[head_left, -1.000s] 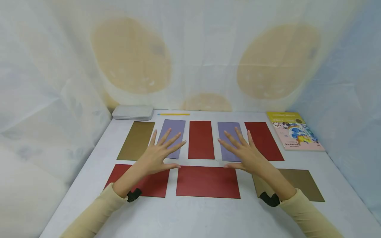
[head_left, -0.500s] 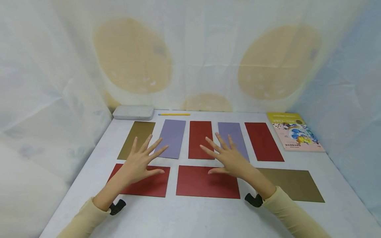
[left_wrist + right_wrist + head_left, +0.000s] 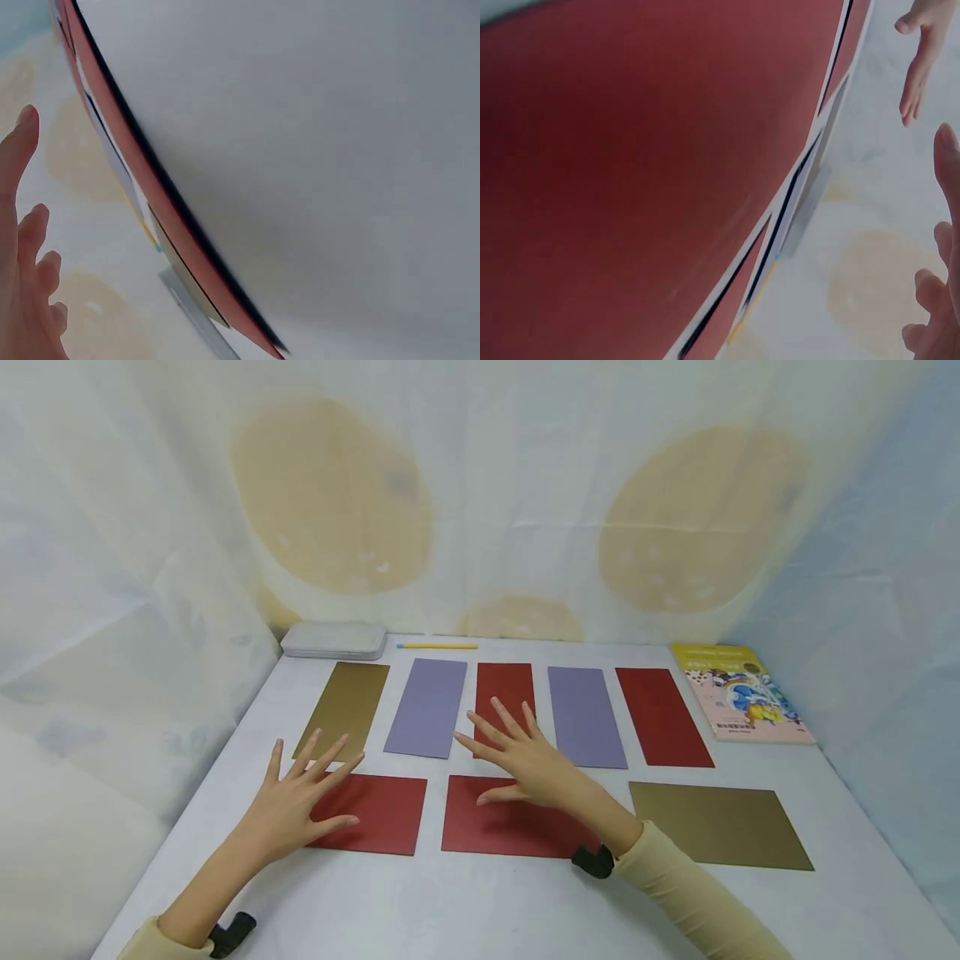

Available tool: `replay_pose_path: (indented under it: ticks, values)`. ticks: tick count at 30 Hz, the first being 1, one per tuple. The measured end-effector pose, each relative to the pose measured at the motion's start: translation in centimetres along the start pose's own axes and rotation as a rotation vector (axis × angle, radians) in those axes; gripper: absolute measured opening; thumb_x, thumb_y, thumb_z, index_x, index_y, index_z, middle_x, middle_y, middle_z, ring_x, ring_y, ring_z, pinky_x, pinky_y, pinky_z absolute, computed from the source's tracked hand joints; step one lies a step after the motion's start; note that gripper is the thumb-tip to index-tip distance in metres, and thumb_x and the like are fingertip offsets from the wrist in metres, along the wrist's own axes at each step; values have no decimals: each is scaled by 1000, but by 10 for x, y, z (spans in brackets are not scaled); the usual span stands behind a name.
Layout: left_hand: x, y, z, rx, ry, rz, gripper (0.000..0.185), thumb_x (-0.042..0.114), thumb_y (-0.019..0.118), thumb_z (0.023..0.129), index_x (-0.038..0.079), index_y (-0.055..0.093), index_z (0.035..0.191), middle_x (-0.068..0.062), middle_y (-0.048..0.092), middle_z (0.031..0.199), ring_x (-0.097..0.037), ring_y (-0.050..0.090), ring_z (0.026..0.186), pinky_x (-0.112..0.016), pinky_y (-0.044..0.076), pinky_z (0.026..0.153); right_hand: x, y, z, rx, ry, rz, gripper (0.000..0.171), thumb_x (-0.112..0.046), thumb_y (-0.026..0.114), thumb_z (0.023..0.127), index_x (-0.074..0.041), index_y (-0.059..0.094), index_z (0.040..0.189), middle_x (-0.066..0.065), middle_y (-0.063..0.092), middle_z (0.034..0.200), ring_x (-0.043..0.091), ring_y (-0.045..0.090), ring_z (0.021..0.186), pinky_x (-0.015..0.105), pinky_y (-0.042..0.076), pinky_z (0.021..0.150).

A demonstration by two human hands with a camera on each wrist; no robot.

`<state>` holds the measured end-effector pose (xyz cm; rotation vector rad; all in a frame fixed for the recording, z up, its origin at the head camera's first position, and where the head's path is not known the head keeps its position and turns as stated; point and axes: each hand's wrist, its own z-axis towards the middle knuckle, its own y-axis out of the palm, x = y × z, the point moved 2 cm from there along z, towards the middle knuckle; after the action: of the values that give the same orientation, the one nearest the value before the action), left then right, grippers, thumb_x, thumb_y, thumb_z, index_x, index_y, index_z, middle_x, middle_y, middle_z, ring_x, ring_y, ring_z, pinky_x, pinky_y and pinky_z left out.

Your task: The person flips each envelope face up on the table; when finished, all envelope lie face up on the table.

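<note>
Left hand (image 3: 296, 797) spread flat, holding nothing, over the left end of the near-left red sheet (image 3: 372, 813), whose long axis runs left-right on the bench (image 3: 480, 902). Right hand (image 3: 525, 760) likewise spread, empty, above the middle red sheet (image 3: 517, 828), fingertips toward the upright red sheet (image 3: 505, 692).

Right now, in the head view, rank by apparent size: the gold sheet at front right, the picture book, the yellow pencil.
1. gold sheet, largest, though it lies nearer the camera.
2. picture book, clearly smaller in view.
3. yellow pencil, smallest, a thin line at the back.
</note>
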<state>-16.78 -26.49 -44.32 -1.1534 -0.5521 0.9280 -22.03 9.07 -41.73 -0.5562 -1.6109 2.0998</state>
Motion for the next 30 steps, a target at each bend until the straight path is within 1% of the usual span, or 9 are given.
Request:
replay_pose_path:
  ticks: [4,8,11,14,16,20,23,26,30]
  values:
    - [-5,-2,-18,-2,-27,-17,83,71,61,78,27,42,147,-5,31,155,-33,7,146,-65,-4,109,-9,4,10,-24,-32,-21,90,-64,62,83,-26,23,155,5,9,162,41,-3,145,69,4,107]
    - [-11,-3,-37,-31,-34,-20,85,69,63,77,26,42,147,-5,31,155,-30,7,146,-63,-5,110,-21,9,19,-48,-69,-36,90,-67,57,84,-26,20,156,4,7,162,40,-5,145,69,5,107]
    - [-18,-5,-50,-44,-29,-18,87,68,66,76,25,42,147,-4,31,155,-30,12,146,-62,-5,110,-31,13,27,-83,-87,-18,89,-68,55,85,-28,18,156,3,6,162,37,-12,144,67,2,108]
    - [-26,-6,-59,-33,-30,-22,90,66,70,73,25,42,147,-4,34,153,-30,18,144,-60,-4,111,-41,17,36,-121,-105,8,88,-67,55,85,-29,19,156,1,4,162,33,-16,144,65,1,109]
    - [-30,-6,-63,-31,-30,-34,91,66,71,72,24,43,146,-5,38,151,-29,22,143,-58,-4,112,-48,21,41,-145,-124,19,85,-67,54,86,-30,21,155,0,5,162,32,-15,144,64,1,110]
    - [-39,-1,-68,-64,-36,-84,91,66,71,72,22,44,146,-8,45,146,-29,31,139,-52,0,115,-62,31,51,-192,-165,59,81,-64,56,87,-25,30,153,2,16,160,31,-1,146,59,9,113]
    - [-45,4,-69,-110,-50,-138,89,65,72,72,19,47,144,-12,50,142,-33,38,134,-52,8,115,-71,39,57,-242,-171,103,78,-61,57,88,-19,36,151,5,26,157,28,14,146,50,15,115]
    - [-49,6,-70,-149,-61,-183,85,62,72,74,18,49,142,-16,52,139,-38,43,129,-55,18,112,-78,45,62,-305,-146,135,74,-58,57,90,-15,41,148,6,33,154,23,24,143,40,21,114]
    - [-50,6,-69,-145,-46,-209,78,57,74,75,15,54,138,-18,54,136,-41,48,124,-52,24,110,-84,47,63,-389,-101,115,70,-58,58,89,-16,48,144,3,41,150,17,32,140,32,31,110]
